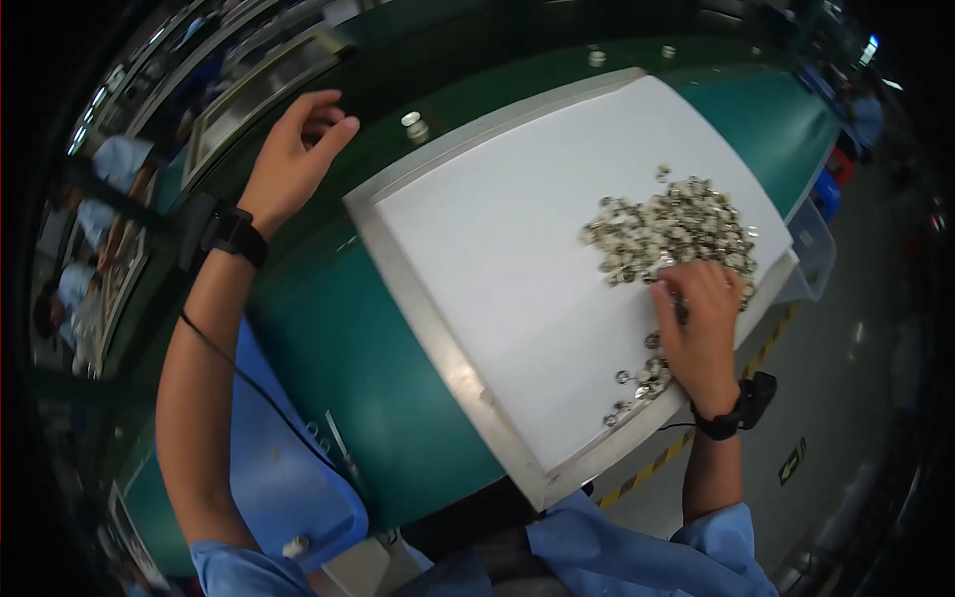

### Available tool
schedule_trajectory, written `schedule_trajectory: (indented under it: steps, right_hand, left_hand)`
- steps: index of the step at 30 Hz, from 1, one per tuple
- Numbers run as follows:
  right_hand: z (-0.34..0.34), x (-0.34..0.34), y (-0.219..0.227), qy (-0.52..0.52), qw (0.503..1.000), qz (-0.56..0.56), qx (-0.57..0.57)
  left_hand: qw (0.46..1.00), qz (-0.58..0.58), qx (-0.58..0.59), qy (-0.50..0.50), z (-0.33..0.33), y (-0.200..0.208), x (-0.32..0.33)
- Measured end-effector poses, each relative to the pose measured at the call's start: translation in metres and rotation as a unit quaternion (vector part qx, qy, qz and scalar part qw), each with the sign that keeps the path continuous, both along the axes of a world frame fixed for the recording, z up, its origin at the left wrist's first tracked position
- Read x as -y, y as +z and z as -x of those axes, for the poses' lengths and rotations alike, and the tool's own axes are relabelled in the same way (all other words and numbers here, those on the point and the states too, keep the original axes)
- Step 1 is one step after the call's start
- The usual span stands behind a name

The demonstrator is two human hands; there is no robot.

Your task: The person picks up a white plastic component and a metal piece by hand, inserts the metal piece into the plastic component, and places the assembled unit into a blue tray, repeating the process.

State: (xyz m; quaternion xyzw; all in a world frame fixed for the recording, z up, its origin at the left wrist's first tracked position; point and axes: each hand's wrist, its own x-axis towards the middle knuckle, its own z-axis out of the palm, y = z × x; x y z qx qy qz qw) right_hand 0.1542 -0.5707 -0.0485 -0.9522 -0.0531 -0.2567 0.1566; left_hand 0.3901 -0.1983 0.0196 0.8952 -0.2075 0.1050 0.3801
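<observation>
Curled over metal bits (678, 224), our right hand (704, 323) hid any pinch, couldn't tell; our left hand (288, 159) hung kinda spread.

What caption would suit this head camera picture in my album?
Right hand at a pile of small shiny parts on a white tray, left hand beyond its left edge.
</observation>
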Motion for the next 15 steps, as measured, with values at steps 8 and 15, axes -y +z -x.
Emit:
schedule_trajectory:
  steps: [8, 15]
  right_hand:
    - [0.062, -0.031, 0.009, 0.111, 0.944, -0.310, 0.030]
    - [0.115, -0.191, 0.016, 0.414, 0.613, -0.646, -0.188]
  left_hand:
    - [0.994, 0.068, -0.059, 0.060, 0.250, 0.075, -0.106]
    - [0.885, 0.373, -0.277, 0.019, 0.419, -0.005, -0.025]
